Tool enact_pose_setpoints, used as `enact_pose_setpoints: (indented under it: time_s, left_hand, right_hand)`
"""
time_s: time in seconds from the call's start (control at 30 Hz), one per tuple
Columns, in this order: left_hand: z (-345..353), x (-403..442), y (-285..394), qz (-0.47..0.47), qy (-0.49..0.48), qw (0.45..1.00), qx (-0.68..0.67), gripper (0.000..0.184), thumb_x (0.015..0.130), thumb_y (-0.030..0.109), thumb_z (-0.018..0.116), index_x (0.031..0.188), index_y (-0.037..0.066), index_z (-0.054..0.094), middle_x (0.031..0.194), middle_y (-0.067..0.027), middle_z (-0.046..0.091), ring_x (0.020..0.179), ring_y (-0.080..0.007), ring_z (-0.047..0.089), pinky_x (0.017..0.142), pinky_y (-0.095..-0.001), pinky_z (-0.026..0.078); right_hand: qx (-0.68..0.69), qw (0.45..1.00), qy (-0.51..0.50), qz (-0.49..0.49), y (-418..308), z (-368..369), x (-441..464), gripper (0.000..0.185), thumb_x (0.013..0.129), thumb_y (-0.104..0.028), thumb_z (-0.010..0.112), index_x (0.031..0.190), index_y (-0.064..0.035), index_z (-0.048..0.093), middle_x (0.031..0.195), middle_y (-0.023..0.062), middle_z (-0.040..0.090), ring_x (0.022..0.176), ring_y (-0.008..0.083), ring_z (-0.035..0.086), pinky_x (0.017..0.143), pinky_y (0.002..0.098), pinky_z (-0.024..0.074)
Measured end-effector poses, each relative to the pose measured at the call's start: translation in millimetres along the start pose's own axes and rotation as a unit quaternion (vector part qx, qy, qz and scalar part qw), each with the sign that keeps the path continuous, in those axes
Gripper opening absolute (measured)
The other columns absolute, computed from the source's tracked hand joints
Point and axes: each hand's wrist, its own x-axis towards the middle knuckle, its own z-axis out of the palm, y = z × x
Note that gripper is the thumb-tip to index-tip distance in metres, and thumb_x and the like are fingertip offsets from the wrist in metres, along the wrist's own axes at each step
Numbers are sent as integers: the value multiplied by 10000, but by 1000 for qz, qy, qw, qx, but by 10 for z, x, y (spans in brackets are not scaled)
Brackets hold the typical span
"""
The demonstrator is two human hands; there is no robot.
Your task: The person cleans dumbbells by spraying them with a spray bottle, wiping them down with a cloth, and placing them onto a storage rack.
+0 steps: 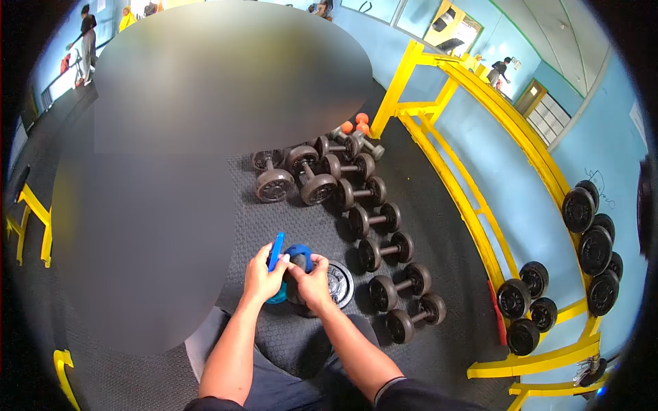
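My left hand [262, 275] is closed around a slim, flat blue object [276, 251] held upright; its exact kind is unclear. My right hand [312, 281] is closed just beside it, thumb and fingertips meeting near the left fingers. What it pinches, if anything, is hidden. Behind the fingers a rounded blue loop with a dark middle [298, 251] shows; I cannot tell whether the right hand touches it. A teal piece [277, 296] shows below my left hand. A grey weight plate [340, 283] with raised lettering lies partly covered by my right hand.
Several dark dumbbells [374, 220] line the rubber floor [274, 222] ahead and to the right. Orange-ended dumbbells [362, 124] lie farther back. A yellow rack [449, 171] stands along the right wall, with more dumbbells [595, 250] on it. People stand in the background. A blurred patch covers the left.
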Motion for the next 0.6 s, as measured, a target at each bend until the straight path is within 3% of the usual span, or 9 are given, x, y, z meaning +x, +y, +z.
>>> enact_pose_setpoints:
  time_s: [0.07,0.1,0.23,0.33,0.4,0.43,0.47,0.5,0.6]
  left_hand:
    - [4,-17,-30,-3,27,1000,-2,415,841,261,668,1177,33,583,976,-179,670,895,-287,663,784,-371,501]
    - [-48,-6,25,-45,7,999,-16,417,856,196,660,1213,3,564,1011,-100,659,918,-152,614,831,-308,484]
    - [-121,-1,-62,-42,11,997,-71,419,845,175,672,1208,-2,558,1059,-98,642,927,-150,602,833,-306,483]
    - [-94,22,-237,-60,3,997,-58,424,828,149,689,1193,-19,553,1058,-94,641,921,-146,601,831,-301,485]
    - [-90,24,-244,-61,0,998,15,448,801,127,709,1181,-46,545,1023,-107,655,890,-150,612,824,-298,488]
    - [-95,32,-291,-58,0,998,18,448,801,127,709,1181,-46,545,1023,-107,655,890,-150,612,824,-298,488]
    - [-84,46,-376,-66,20,997,45,459,782,166,721,1170,-20,562,1017,-137,663,897,-213,632,819,-337,492]
    - [-68,59,-416,-75,40,994,69,470,763,205,733,1160,6,578,1011,-167,671,905,-277,652,815,-376,495]
    - [-109,57,-283,-112,18,986,122,462,765,178,727,1173,22,576,1020,-156,672,939,-276,650,845,-372,489]
  right_hand:
    - [-88,996,14,-24,-57,116,44,456,784,-184,716,1110,26,476,958,125,593,860,198,579,778,318,483]
    - [-102,994,-12,-35,-125,141,51,389,800,-145,694,1097,30,515,955,102,607,850,174,575,758,308,482]
    - [63,962,-262,-41,14,-3,130,478,793,-4,638,1252,11,509,1045,78,619,930,165,592,829,285,476]
    - [111,936,-333,-7,-74,-234,106,570,772,25,629,1319,11,473,1138,99,606,1018,175,584,902,294,462]
    - [14,946,-321,47,-130,-436,123,597,770,0,635,1340,5,461,1227,127,590,1126,200,557,962,328,440]
    - [-136,962,-234,-38,-75,-536,149,613,736,-102,681,1314,-15,497,1070,141,654,942,222,629,856,321,495]
    - [-313,932,-109,-149,95,-654,223,555,743,-224,686,1255,-54,557,1065,186,651,952,311,630,872,388,493]
    - [-405,900,-15,-162,208,-750,274,507,744,-337,676,1178,-84,610,1098,200,621,1025,367,575,893,447,464]
    - [-493,858,81,-121,589,-852,306,522,778,-413,634,1202,-114,577,1161,176,572,1114,347,518,904,458,441]
